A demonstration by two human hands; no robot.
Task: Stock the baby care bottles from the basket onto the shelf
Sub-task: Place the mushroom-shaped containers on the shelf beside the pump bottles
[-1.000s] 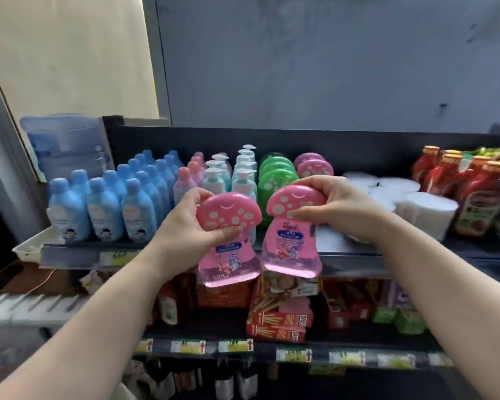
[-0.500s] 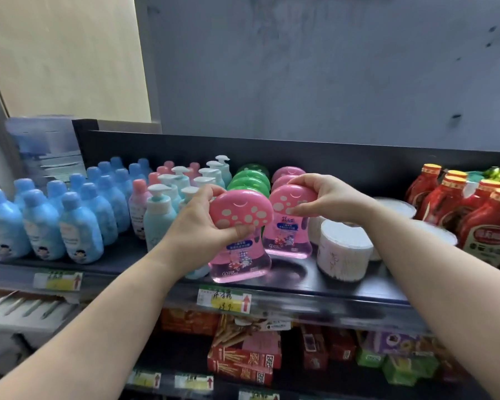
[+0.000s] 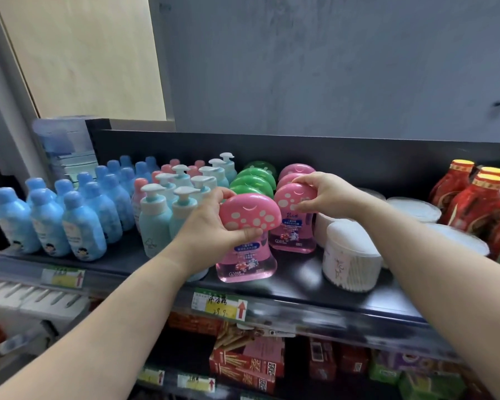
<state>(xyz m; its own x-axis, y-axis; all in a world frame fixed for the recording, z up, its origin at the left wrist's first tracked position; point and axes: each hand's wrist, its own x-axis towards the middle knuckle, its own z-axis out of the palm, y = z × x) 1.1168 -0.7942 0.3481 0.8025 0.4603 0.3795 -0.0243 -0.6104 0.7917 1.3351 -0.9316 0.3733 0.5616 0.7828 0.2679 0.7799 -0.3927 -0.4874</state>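
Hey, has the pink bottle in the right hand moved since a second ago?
Yes. The pink bottle in the right hand went from before the shelf's front edge back over the shelf, beside the white tub.

— What did each hand hold?
— The left hand (image 3: 214,229) gripped the front pink bottle (image 3: 250,217) by its mushroom cap at the shelf (image 3: 300,290) edge; the right hand (image 3: 326,194) pinched the rear pink bottle (image 3: 292,229) by its cap.

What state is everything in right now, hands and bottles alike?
left hand: grips cap of near pink bottle.
right hand: pinches cap of far pink bottle.
near pink bottle: upright, over front of shelf, held.
far pink bottle: upright on shelf, held.
swab tub: upright, lidded.
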